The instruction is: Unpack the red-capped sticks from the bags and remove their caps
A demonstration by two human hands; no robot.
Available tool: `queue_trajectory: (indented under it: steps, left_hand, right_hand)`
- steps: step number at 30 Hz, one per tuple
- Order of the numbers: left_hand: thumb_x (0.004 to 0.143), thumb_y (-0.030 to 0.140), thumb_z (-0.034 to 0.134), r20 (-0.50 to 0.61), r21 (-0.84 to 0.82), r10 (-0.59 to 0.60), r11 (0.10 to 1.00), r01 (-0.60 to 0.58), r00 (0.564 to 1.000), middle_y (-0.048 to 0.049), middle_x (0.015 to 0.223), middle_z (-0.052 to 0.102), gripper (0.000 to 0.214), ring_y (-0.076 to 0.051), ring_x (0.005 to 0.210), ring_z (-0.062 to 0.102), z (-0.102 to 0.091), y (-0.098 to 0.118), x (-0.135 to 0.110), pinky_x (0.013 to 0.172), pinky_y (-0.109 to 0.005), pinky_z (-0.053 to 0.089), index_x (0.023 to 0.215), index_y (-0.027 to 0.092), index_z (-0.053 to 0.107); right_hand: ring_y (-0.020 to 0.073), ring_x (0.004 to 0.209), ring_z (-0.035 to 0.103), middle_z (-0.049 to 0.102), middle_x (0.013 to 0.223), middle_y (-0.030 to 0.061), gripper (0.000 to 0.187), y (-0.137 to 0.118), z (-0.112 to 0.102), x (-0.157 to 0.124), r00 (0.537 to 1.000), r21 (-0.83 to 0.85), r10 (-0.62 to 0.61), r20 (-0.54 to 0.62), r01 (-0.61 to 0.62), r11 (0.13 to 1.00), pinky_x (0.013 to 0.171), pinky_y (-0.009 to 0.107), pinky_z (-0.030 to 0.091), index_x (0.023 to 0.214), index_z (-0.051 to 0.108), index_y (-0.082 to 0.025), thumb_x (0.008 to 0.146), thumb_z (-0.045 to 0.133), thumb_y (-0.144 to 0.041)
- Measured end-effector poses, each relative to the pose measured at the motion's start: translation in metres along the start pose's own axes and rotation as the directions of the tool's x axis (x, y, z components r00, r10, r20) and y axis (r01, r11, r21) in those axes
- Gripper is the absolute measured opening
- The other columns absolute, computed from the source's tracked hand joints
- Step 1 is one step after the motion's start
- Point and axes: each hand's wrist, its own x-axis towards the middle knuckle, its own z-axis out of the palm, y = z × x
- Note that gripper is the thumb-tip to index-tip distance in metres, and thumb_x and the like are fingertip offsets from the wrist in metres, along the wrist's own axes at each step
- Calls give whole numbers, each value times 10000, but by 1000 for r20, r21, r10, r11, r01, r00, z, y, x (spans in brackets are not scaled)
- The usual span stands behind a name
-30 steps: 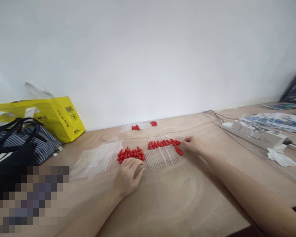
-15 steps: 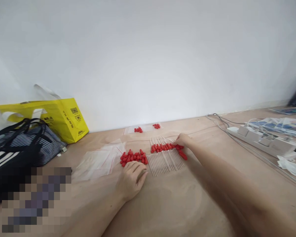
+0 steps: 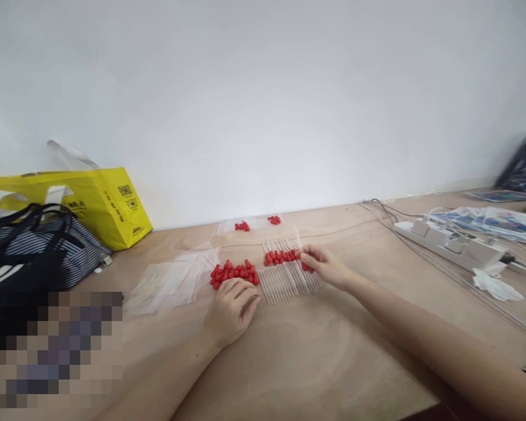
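My right hand [image 3: 322, 264] pinches a dropper by its red rubber bulb, and a clear tube [image 3: 298, 238] sticks up from the fingers. Under and beside that hand lies a row of clear glass tubes [image 3: 284, 283]. Behind them is a row of droppers with red bulbs [image 3: 280, 257], their tubes pointing to the wall. My left hand [image 3: 233, 310] rests on the table with loosely bent fingers and grips nothing visible. Its fingertips lie at the near edge of a pile of loose red rubber bulbs [image 3: 230, 273].
Clear zip bags [image 3: 170, 283] lie left of the pile. Near the wall, another bag [image 3: 258, 223] bears two red clusters. A yellow bag [image 3: 114, 204] and a striped bag [image 3: 81, 248] stand left. On the right are a power strip [image 3: 447, 245], cables, a crumpled tissue [image 3: 497, 285] and packaged sheets [image 3: 499, 222].
My right hand has come back toward me from the far end of the row, now with a tube upright in its grip. The left hand stays by the pile. The view has shifted slightly.
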Motion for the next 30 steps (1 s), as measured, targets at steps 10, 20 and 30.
queue_trajectory:
  steps: [10,20,30]
  left_hand:
    - [810,266,497,-98,7,54,999,-53,994,-20,774,646,185,-163,783,525,3,18,6,767,-328,370,943,174,587]
    - [782,221,526,-122,103,15,995,-2,992,33,639,639,85,-141,665,519,-2,15,6,813,-384,307,773,212,610]
    - [826,274,477,-35,38,60,998,-59,998,5,855,684,172,-169,835,565,9,11,4,888,-433,291,915,241,620]
  right_hand:
    - [93,579,525,587,639,-25,302,7,60,-33,990,400,-85,115,32,916,555,229,400,668,522,-173,562,721,-373]
    - [137,673,507,629,654,21,172,13,23,-32,858,-402,-512,46,485,776,701,329,317,771,660,-204,777,546,-332]
    - [124,642,390,546,572,-8,175,17,53,-37,655,-770,-721,228,574,278,672,322,198,842,625,-205,827,452,-225]
